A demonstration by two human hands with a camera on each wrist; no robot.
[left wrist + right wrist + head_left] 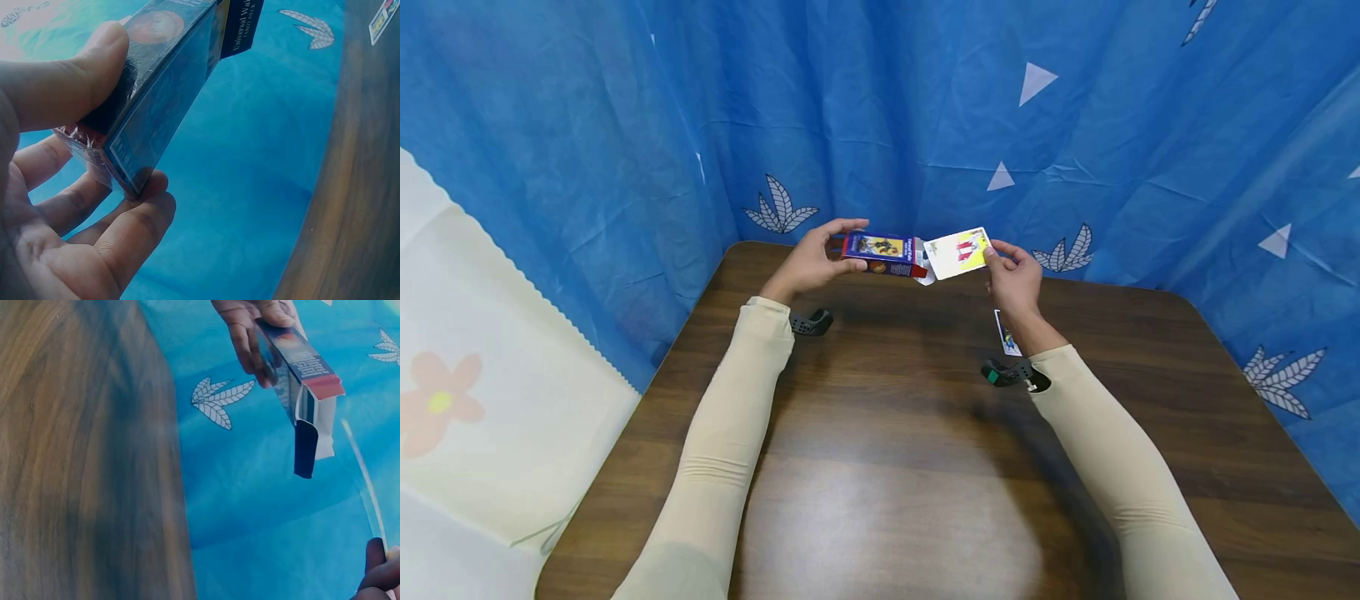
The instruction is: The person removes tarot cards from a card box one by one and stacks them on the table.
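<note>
My left hand (811, 265) grips the closed end of a dark blue and red tarot deck box (883, 248), thumb on one side and fingers on the other. The box is held in the air above the table's far edge. Its flaps (306, 450) hang open at the end facing my right hand. Between thumb and fingers, my right hand (1018, 285) pinches a tarot card (957, 253) with a yellow and red picture. Seen edge-on in the right wrist view, the card (364, 472) stands apart from the box. Whether more cards lie behind it, I cannot tell.
Another card (1007, 335) lies on the brown wooden table (895, 400), just below my right hand. A blue curtain (880, 108) with leaf and triangle prints hangs directly behind the table, and a white flowered cloth (490, 400) hangs at the left.
</note>
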